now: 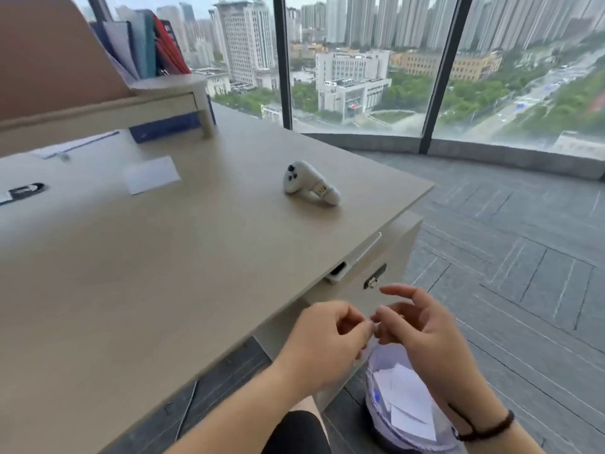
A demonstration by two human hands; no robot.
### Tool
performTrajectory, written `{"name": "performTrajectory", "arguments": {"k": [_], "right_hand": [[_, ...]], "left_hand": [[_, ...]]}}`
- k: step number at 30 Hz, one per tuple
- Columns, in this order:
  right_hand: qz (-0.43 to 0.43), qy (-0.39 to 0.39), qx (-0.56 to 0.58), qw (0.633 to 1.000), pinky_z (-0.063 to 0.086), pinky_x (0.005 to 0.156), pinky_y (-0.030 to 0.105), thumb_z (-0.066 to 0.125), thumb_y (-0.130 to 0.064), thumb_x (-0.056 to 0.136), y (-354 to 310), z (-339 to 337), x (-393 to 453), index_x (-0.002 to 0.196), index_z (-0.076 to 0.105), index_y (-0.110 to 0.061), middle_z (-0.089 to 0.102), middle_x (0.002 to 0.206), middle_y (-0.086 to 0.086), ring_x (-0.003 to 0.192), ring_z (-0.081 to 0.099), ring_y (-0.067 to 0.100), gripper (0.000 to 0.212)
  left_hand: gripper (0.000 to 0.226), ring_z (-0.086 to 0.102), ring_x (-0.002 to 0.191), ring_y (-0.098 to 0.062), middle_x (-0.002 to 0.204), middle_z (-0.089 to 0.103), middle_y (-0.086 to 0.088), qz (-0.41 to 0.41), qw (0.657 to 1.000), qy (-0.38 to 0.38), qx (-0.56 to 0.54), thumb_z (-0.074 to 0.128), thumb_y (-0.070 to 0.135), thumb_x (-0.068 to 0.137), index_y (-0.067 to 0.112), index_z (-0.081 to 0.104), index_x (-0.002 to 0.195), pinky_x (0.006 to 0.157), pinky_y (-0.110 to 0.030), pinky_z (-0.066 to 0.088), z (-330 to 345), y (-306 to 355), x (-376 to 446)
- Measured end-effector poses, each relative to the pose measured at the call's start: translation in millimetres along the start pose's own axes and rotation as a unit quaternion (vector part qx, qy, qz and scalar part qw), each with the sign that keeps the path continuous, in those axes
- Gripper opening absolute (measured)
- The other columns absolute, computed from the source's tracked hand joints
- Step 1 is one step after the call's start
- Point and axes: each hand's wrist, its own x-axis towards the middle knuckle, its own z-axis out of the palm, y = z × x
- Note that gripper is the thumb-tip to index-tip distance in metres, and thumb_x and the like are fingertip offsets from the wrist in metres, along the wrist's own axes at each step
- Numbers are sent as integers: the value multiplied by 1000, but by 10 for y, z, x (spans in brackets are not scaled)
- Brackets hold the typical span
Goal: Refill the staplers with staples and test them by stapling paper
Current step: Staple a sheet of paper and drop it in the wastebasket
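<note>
While both hands meet off the desk [196, 257] edge above a bin [402, 417], the left hand [324, 342] pinches something small and pale; the right hand [422, 326] hovers loose-fingered beside it. The stapler [24, 191] lies far left, nearer the left hand.

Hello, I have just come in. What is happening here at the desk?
A person sits at the corner of a desk by a large window. Both hands are off the desk edge, above a lined waste bin with scraps of white paper in it. The left hand and right hand meet at the fingertips and seem to pinch something small; it is too small to identify. A white controller and a paper slip lie on the desk. No stapler is clearly visible.
</note>
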Motion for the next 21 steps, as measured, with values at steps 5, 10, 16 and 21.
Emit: {"name": "performTrajectory", "arguments": {"k": [5,10,16,21], "right_hand": [[-105,-74,-25,991,59,64,27,71,-4,84,-641,685,-144,105,67,-20,72,77,12,64,70,23,27],[-163,-196,-32,966,57,67,31,73,-8,83,-948,1649,-296,101,69,-33,72,83,9,67,68,20,31],[-189,-330,-87,921,57,69,37,77,-19,82,-1005,2795,-479,99,68,-39,73,91,-6,71,67,13,28],[-209,-406,-195,868,58,77,30,78,-34,76,-982,3426,-611,106,65,-43,70,103,-17,80,67,3,34]], "left_hand": [[11,68,62,-19,68,73,-1,57,989,139,2,66,30,82,21,70,79,68,-41,59,-799,192,-833],[13,68,63,-23,70,71,-2,67,960,271,32,64,36,81,25,69,80,66,-41,59,-1691,86,-1545],[2,59,73,0,77,68,15,44,879,399,256,67,29,87,29,69,86,65,-8,40,-2541,-326,-2244],[34,52,114,3,120,61,21,-47,875,374,303,71,41,83,35,64,116,95,-12,39,-2932,-734,-2640]]}}
